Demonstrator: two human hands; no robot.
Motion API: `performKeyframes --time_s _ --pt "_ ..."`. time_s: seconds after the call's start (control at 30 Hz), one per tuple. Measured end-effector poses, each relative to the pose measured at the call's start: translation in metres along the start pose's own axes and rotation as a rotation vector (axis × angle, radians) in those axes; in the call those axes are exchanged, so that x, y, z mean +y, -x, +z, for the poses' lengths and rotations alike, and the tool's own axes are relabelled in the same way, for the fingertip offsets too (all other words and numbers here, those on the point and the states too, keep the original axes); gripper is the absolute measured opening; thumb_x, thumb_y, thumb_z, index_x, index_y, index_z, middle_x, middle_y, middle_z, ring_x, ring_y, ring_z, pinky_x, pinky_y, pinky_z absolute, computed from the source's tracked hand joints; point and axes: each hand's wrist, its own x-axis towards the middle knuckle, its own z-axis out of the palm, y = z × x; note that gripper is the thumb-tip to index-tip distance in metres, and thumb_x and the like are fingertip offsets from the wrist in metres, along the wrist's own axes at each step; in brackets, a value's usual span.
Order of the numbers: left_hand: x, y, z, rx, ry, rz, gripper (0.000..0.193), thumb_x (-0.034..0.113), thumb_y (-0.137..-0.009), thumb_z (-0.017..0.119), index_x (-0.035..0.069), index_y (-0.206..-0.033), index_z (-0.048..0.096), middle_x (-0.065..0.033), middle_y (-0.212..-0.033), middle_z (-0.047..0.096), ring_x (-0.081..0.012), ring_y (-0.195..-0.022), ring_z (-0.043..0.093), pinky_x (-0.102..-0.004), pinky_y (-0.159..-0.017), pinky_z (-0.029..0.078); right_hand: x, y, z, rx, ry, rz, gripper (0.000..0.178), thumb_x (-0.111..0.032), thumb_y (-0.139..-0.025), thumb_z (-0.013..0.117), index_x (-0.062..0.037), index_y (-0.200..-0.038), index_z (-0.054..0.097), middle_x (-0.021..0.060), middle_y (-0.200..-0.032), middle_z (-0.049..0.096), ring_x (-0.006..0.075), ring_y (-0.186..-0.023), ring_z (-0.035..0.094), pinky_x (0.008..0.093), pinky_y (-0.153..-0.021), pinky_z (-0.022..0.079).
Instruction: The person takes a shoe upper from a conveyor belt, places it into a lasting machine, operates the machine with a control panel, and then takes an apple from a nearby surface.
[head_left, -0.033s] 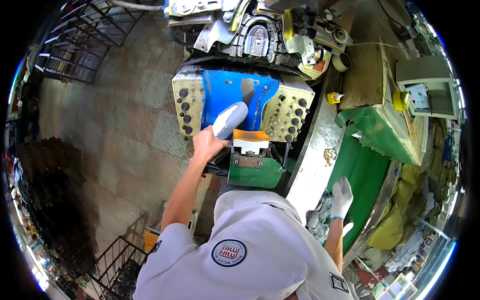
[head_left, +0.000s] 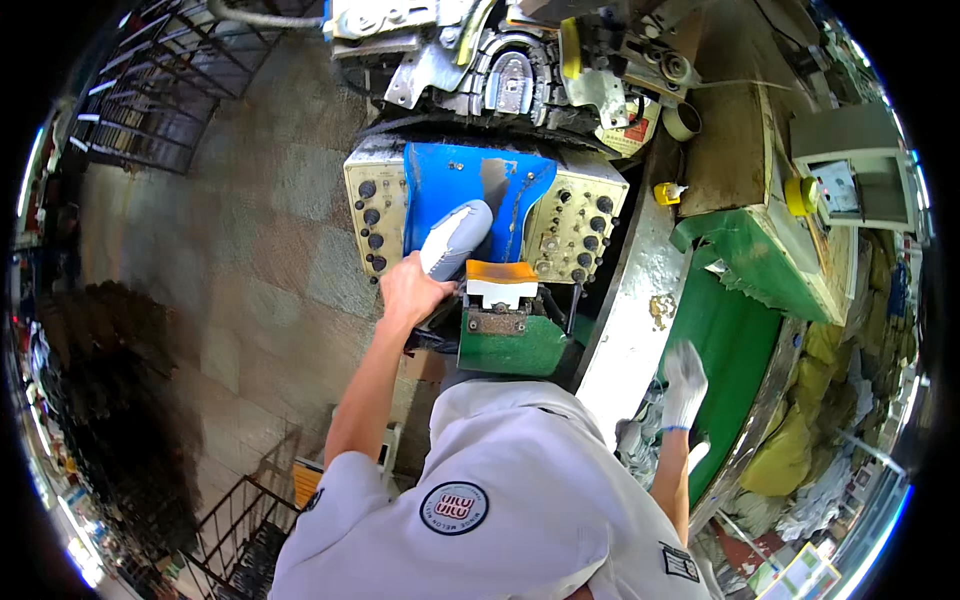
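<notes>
My bare left hand point(head_left: 410, 290) is closed around the near end of a grey-and-white shoe upper point(head_left: 455, 240). The upper slants over a blue curved panel point(head_left: 430, 175), its rounded end pointing away from me. Close by on its right is an orange-topped pad point(head_left: 502, 272) on a green machine part. My right hand point(head_left: 684, 385), in a white glove with a blue cuff edge, is over the green surface point(head_left: 735, 330) at the right. Its fingers look stretched out, though slightly blurred. Grey pieces point(head_left: 640, 440) lie beside that wrist, with a white item point(head_left: 698, 456) partly behind it.
Ahead stands a machine with a metal clamp head point(head_left: 513, 85) and cream knob panels point(head_left: 577, 225) on both sides. A worn metal ledge point(head_left: 635, 310) runs along the right. Metal racks point(head_left: 150, 85) stand at the far left; yellowish sacks point(head_left: 790, 430) lie far right.
My gloved right hand has shifted slightly away from me. The left hand and shoe upper have moved a little to the left, the grip unchanged.
</notes>
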Motion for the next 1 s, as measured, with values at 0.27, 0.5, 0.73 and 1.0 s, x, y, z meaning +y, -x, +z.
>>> performKeyframes --time_s 0.27,0.5,0.73,1.0 --pt "0.122 0.053 -0.131 0.495 -0.063 0.335 0.053 0.024 -0.065 0.089 0.009 -0.113 0.07 -0.0129 -0.103 0.074 -0.0326 -0.092 0.073 -0.0414 -0.079 0.058 -0.148 -0.007 0.159 -0.184 0.501 -1.245 0.026 -0.011 -0.095 0.06 -0.0047 -0.12 0.067 0.0136 -0.117 0.07 0.0341 -0.114 0.066 0.0446 -0.103 0.051" --pt "0.257 0.11 -0.062 0.294 -0.042 0.819 0.078 0.036 -0.082 0.086 -0.003 -0.141 0.054 -0.024 -0.125 0.069 -0.0405 -0.107 0.068 -0.0437 -0.086 0.055 -0.185 -0.022 0.099 -0.294 -1.047 -0.11 0.033 -0.028 -0.097 0.065 0.0001 -0.112 0.071 0.0031 -0.099 0.071 0.0104 -0.089 0.061 0.0288 -0.081 0.051" --pt "0.247 0.077 0.017 -0.044 0.176 0.791 0.041 0.015 -0.095 0.073 -0.007 -0.129 0.063 -0.0236 -0.123 0.07 -0.0351 -0.11 0.069 -0.0421 -0.093 0.054 0.031 -0.046 -0.138 0.069 -0.864 0.504 0.044 -0.041 -0.089 0.071 -0.0124 -0.121 0.073 0.0118 -0.112 0.071 0.0212 -0.097 0.067 0.0373 -0.09 0.053" --pt "0.189 0.028 0.016 0.207 -0.408 0.691 0.043 0.027 -0.102 0.064 -0.009 -0.124 0.064 -0.0279 -0.119 0.068 -0.0451 -0.102 0.067 -0.0503 -0.082 0.054 0.236 -0.068 -0.333 0.601 0.423 0.811 0.072 -0.064 -0.091 0.058 0.0031 -0.108 0.076 0.0299 -0.115 0.071 0.0427 -0.112 0.068 0.0459 -0.097 0.051"
